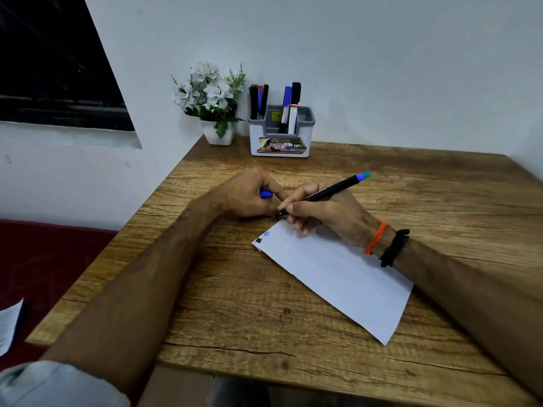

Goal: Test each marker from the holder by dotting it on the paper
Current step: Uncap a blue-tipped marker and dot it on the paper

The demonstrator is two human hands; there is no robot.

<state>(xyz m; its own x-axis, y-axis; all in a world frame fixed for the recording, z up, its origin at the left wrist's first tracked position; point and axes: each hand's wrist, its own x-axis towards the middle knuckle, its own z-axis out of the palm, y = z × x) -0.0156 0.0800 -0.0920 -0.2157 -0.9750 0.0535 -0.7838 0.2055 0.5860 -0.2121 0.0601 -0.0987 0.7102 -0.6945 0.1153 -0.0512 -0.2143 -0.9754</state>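
Your right hand (pixel 326 214) grips the marker (pixel 329 191) mid-barrel, tip just off the paper's (pixel 338 274) far corner; your left hand (pixel 249 198) pinches its cap (pixel 266 194). Marker looks light, stiff, likely slick: hold low near the tip. Holder (pixel 280 139) stands at the surface's far edge.

The marker (pixel 324 193) tip is disappearing behind the left hand (pixel 249 198), so whether it is touching anything is impossible to call. A blue cap (pixel 266 194) is peeking out of that fist, mostly buried. The right hand (pixel 329 214) is covering the paper's (pixel 338 274) far corner. The holder (pixel 281 131) label is reading too blurred and small. A printed sheet (pixel 10 324) is getting sliced off by the left edge.
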